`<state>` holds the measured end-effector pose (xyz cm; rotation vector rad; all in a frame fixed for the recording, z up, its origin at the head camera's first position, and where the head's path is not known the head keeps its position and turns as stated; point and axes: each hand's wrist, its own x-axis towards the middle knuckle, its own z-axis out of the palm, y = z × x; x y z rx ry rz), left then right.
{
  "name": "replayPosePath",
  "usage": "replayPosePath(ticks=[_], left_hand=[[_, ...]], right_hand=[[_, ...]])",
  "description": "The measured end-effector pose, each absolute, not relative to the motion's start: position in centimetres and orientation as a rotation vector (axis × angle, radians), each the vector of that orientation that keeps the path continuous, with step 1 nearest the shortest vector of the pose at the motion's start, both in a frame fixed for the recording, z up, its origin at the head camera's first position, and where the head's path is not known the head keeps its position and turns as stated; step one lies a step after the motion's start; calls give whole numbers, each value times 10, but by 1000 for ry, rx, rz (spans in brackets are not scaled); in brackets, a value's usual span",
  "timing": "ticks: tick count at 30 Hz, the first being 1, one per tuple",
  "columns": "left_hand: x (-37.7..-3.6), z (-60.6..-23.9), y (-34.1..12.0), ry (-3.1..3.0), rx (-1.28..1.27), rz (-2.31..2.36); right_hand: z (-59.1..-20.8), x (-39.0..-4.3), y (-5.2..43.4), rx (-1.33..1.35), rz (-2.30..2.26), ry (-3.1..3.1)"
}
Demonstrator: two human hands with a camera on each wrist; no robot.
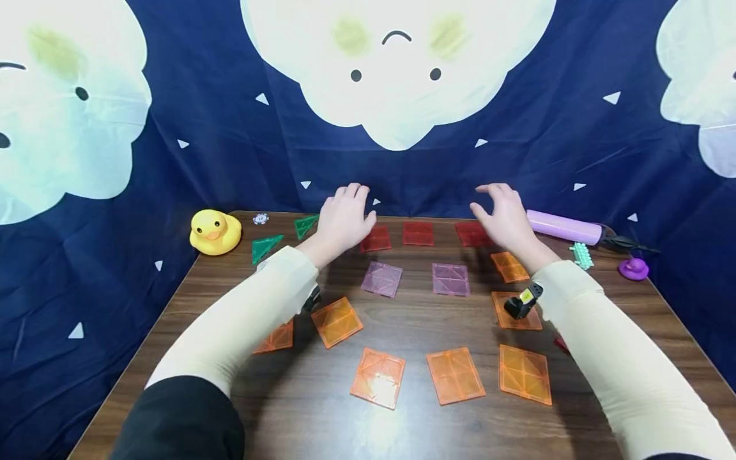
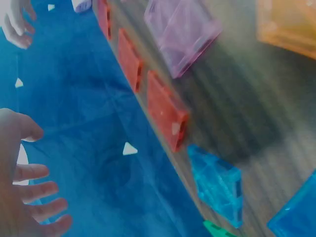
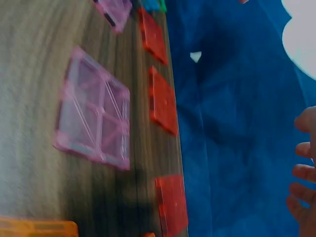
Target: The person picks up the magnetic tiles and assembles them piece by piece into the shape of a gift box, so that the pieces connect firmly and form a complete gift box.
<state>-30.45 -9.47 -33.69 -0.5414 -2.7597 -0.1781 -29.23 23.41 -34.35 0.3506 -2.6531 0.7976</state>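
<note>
Head view has both hands up in the air around the far edge of the table, both empty. The left hand looks relaxed: fingers a bit bent, thumb sticking out well apart from them. The right hand has a wide gap between thumb and index finger, kind of a loose C. Left wrist cam agrees on the left one, with clear gaps between the fingers. In the right wrist cam the right hand is cut off by the frame edge, but the fingers that show are loosely curved and holding nothing.

Tiles nearest the hands are the reds, lying flat in a row along the far edge. The left red tile is near the left hand, the middle red tile lies between the two hands, and the right red tile is partly hidden by the right hand.

Closer in there are two purple tiles, then a bunch of orange tiles. Left wrist cam also catches a blue tile just beside a red one. Over on the left: green triangles, a chip and a yellow duck. Over on the right: a lilac tube, a mint-coloured piece and a purple duck.
</note>
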Motion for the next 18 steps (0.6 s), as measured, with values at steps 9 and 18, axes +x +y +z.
replayPosePath(ticks=[9, 18], left_hand=[[-258, -357, -107, -2699, -930, -326], [-226, -391, -118, -2894, -1429, -401]], right_hand=[[-362, -251, 223, 651, 890, -2470], [-406, -215, 212, 823, 917, -2611]])
